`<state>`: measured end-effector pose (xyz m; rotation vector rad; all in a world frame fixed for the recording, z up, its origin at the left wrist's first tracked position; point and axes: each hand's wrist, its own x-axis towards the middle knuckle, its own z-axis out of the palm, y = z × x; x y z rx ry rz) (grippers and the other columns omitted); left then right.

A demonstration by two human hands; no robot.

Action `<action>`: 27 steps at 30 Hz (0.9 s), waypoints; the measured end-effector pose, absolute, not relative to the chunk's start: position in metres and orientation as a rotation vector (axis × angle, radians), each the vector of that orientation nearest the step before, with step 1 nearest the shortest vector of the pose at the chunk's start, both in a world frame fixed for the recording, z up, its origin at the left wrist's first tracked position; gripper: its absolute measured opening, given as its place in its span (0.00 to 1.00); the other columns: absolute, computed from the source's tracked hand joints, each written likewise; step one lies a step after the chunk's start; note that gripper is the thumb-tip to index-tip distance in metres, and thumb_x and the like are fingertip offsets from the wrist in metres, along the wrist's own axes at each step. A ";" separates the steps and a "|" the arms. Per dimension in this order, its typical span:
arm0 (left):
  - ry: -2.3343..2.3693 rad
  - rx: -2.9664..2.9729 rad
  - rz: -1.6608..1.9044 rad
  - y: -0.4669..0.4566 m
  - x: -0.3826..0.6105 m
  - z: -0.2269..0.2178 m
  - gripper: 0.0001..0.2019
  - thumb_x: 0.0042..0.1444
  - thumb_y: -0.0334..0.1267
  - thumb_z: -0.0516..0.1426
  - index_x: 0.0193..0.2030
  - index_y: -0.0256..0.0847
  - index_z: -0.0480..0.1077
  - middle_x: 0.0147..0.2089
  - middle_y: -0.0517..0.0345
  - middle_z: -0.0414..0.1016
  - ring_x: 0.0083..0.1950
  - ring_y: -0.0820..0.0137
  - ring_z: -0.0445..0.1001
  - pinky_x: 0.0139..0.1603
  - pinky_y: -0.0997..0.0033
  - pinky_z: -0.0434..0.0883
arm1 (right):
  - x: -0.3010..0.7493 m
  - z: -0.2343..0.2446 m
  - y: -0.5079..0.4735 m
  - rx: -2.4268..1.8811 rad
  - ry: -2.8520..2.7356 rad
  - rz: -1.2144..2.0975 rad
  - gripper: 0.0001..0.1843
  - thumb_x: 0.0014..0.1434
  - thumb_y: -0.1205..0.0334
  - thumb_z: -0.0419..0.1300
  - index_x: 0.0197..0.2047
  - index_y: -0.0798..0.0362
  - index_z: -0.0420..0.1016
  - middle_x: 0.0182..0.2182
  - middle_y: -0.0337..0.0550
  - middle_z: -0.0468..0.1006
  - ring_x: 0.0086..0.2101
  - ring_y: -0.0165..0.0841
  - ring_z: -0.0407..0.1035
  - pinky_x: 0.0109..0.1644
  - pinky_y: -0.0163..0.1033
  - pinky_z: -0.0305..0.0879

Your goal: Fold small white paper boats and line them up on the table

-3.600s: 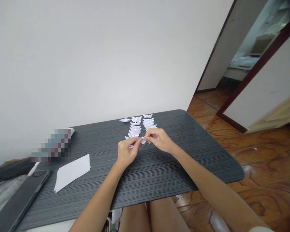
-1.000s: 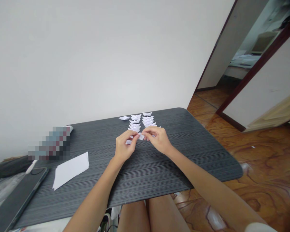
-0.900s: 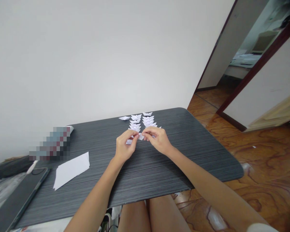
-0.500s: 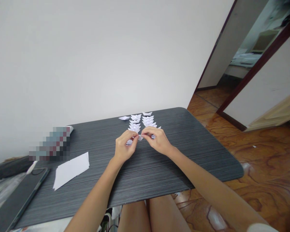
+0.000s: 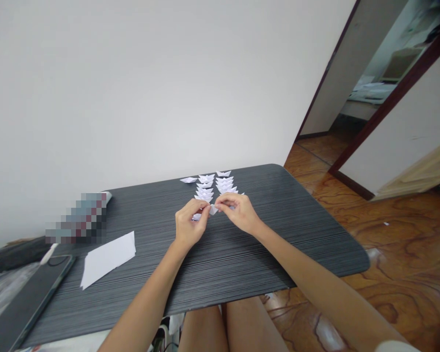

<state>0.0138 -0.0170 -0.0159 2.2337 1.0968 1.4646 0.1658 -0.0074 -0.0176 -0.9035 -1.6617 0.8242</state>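
Observation:
Between my fingertips is a small folded piece of white paper (image 5: 213, 209), pinched from both sides. My left hand (image 5: 191, 220) is closed on its left edge, and my right hand (image 5: 239, 211) is closed on its right edge. Just beyond the hands, folded white paper boats stand in two columns, a left column (image 5: 205, 185) and a right column (image 5: 225, 182). One more paper boat (image 5: 188, 180) sits apart at the far left of them. Some boats are partly hidden behind my hands and fingers.
A stack of white paper sheets (image 5: 108, 259) lies on the dark table (image 5: 278, 244) to the left. Beyond it are a blurred-out object (image 5: 82, 215) and a dark flat panel (image 5: 33, 303). A white wall (image 5: 150, 88) borders the table's back edge.
A little more of the folded paper shows between my fingers now. Both hands stay in almost the same place.

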 end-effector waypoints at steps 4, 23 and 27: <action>1.107 2.174 1.464 -0.017 0.015 -0.018 0.04 0.50 0.30 0.53 0.27 0.36 0.68 0.27 0.57 0.69 0.27 0.76 0.68 0.30 0.77 0.67 | 0.165 -0.019 -0.006 -0.908 -1.597 0.906 0.03 0.49 0.67 0.57 0.27 0.57 0.71 0.26 0.43 0.73 0.26 0.28 0.66 0.32 0.34 0.64; 1.056 1.563 1.417 -0.016 0.022 -0.017 0.11 0.54 0.40 0.49 0.34 0.35 0.67 0.28 0.58 0.68 0.22 0.76 0.69 0.25 0.75 0.69 | 0.160 -0.025 -0.004 -0.959 -1.339 1.049 0.10 0.46 0.58 0.60 0.27 0.57 0.68 0.17 0.38 0.69 0.19 0.26 0.65 0.22 0.31 0.61; 0.985 1.534 1.327 -0.015 0.023 -0.018 0.11 0.49 0.37 0.55 0.39 0.34 0.66 0.24 0.60 0.67 0.21 0.76 0.67 0.24 0.75 0.67 | 0.161 -0.021 -0.005 -0.891 -1.345 1.123 0.11 0.46 0.57 0.60 0.27 0.58 0.68 0.18 0.38 0.70 0.19 0.26 0.65 0.23 0.32 0.62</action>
